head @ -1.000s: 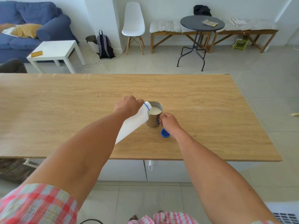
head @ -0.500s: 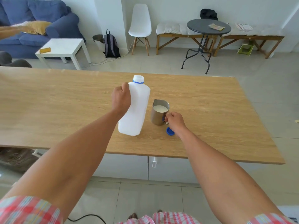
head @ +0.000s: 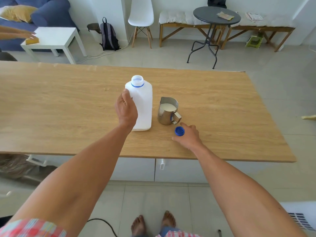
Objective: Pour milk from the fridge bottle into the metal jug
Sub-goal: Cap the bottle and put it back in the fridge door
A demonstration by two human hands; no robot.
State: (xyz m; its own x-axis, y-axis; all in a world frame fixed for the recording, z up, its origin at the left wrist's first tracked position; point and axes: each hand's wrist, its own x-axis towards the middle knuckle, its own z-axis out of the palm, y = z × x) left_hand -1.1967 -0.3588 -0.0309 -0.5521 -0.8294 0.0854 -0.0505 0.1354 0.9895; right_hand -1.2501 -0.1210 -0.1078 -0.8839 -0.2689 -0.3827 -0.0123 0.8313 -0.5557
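A white plastic milk bottle (head: 142, 103) with a blue neck ring stands upright and uncapped on the wooden table (head: 68, 106). My left hand (head: 126, 109) wraps its left side. Just right of it stands the metal jug (head: 166, 111), milk showing inside, its handle pointing toward me. The blue bottle cap (head: 179, 131) lies on the table in front of the jug. My right hand (head: 188, 136) rests by the cap, thumb and forefinger on either side of it, touching or nearly so; whether they pinch it I cannot tell.
The table's front edge runs just behind my forearms. Beyond the far edge are a white side table (head: 54, 38), a backpack (head: 108, 35), a white chair (head: 141, 16), a round dark table (head: 216, 15) and benches. Another person's arm (head: 15, 34) reaches in at far left.
The bottle went from tilted over the jug to upright on the table. My right hand left the jug handle and moved to the blue cap.
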